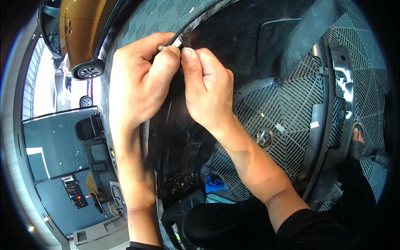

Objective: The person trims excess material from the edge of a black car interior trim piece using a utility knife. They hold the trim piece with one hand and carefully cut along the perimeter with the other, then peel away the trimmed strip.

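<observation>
Both hands (175,79) pinching small clip (180,41)

Both hands, the left hand (139,79) and the right hand (208,89), crowd together at the upper edge of a large black plastic panel (233,37), pinching a small metal clip (177,41), with no gap between them. Right of the right hand, the grid floor mat (287,108) lies open. A curved black trim strip (341,100) bounds it farther right. The person's dark knee (233,225) blocks the lower middle.
</observation>
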`<state>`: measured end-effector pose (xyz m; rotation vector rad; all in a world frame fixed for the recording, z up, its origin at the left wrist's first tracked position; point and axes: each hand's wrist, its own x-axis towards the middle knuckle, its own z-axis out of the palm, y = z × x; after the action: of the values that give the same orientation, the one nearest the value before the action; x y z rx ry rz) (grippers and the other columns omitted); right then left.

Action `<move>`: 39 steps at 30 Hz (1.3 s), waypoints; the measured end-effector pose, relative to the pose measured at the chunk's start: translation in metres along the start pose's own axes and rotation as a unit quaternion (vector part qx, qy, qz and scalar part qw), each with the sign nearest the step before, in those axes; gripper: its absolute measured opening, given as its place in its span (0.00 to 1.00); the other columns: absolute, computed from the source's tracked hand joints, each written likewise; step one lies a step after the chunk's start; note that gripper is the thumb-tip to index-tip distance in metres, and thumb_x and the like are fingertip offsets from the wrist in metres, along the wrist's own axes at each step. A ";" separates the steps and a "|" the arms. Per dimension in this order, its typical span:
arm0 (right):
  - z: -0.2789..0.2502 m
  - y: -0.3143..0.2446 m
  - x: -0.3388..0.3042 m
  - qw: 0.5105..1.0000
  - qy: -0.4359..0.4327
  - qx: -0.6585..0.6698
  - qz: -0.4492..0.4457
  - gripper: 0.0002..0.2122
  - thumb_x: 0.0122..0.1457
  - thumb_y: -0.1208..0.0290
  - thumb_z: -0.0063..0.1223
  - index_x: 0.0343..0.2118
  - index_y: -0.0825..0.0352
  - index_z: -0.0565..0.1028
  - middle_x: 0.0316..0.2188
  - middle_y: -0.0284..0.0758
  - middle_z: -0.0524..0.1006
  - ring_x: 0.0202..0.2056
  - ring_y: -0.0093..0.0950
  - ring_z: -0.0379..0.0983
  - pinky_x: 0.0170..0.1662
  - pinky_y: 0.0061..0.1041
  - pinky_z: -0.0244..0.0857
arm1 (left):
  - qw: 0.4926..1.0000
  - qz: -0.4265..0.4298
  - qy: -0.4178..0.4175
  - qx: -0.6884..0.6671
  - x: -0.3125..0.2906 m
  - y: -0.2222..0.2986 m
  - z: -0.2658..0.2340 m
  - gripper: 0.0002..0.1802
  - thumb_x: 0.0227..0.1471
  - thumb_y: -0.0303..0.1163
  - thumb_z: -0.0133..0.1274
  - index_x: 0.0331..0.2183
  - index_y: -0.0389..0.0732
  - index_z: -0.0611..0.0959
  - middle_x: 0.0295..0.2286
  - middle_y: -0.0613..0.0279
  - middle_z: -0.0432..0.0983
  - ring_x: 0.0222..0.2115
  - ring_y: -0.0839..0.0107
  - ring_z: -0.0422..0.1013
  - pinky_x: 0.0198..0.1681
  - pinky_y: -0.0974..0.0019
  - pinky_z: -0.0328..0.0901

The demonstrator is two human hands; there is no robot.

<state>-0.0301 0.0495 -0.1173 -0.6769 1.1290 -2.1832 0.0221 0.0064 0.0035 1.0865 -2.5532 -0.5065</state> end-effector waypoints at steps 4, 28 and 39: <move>0.004 0.000 -0.002 1.000 0.002 0.030 -0.001 0.14 0.69 0.71 0.52 0.25 0.70 0.70 0.13 0.41 0.70 0.13 0.24 0.67 0.18 0.27 0.58 | 1.000 0.005 0.005 -0.010 0.001 -0.003 0.001 0.14 0.57 0.29 0.51 0.38 0.30 0.84 0.18 0.60 0.74 0.20 0.80 0.67 0.25 0.69 0.63; 0.004 0.001 -0.003 1.000 -0.016 0.008 -0.015 0.12 0.68 0.73 0.52 0.26 0.70 0.69 0.14 0.45 0.72 0.15 0.38 0.75 0.18 0.31 0.61 | 1.000 -0.008 -0.005 -0.026 0.001 0.000 0.000 0.16 0.53 0.28 0.48 0.39 0.29 0.84 0.18 0.66 0.72 0.20 0.81 0.64 0.24 0.71 0.60; 0.003 0.000 -0.006 1.000 -0.025 -0.003 -0.011 0.11 0.68 0.73 0.52 0.27 0.70 0.70 0.14 0.44 0.72 0.15 0.37 0.75 0.18 0.31 0.61 | 0.999 0.008 -0.009 -0.049 -0.002 0.002 -0.004 0.18 0.52 0.27 0.46 0.40 0.28 0.84 0.21 0.66 0.74 0.23 0.81 0.65 0.26 0.72 0.61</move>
<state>-0.0243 0.0526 -0.1167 -0.7457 1.1064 -2.1692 0.0239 0.0089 0.0074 1.0318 -2.5219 -0.6329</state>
